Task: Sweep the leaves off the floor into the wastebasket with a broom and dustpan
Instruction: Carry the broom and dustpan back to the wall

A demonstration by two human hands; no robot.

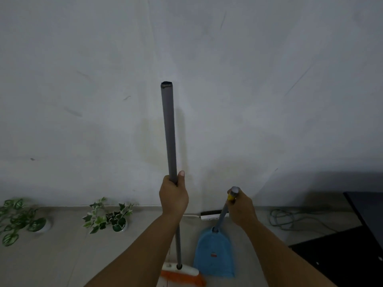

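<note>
- Left hand (pixel 173 194) is wrapped round the broom (pixel 170 131) handle, pole upright mid-frame, orange bristles on the floor (pixel 62 255) at bottom centre.
- Right hand (pixel 241 206) grips the dustpan (pixel 214 254) handle top, blue pan just right of the bristles.
- Leaves (pixel 107 217) lie lower left, so the broom side is nearer.
- Small red label on the pan, unreadable; no wastebasket in view.

The broom (pixel 170 183) stood at six o'clock with the dustpan (pixel 214 253) just beside it at its right, the leaves (pixel 107 217) lay at eight o'clock near the wall (pixel 248 79), and a cable (pixel 290 219) lay at four o'clock.
</note>
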